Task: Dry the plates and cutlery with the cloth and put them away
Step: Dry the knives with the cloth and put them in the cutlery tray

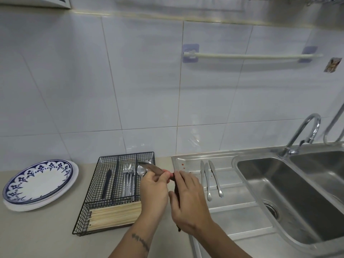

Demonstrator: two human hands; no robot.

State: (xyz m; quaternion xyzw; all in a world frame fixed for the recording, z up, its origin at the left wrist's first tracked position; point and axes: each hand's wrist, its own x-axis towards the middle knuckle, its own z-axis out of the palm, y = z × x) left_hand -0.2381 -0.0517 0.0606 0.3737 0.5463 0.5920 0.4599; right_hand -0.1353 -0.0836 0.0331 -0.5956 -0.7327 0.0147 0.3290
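Observation:
My left hand (153, 190) pinches a table knife (149, 166) whose blade points up and left over the black wire cutlery tray (87, 194). My right hand (188, 198) grips a dark cloth (172, 176) against the knife's near end, and a corner of it hangs below my palm. Three more knives (208, 180) lie side by side on the steel drainboard (227, 198). A stack of plates (39, 183), the top one white with a blue pattern, sits on the counter at the left.
The tray holds a dark knife (106, 183), forks (128, 178), spoons (141, 170) and chopsticks (115, 214). A double steel sink (290, 198) with a tap (305, 133) lies to the right. A towel rail (251, 56) is fixed to the tiled wall.

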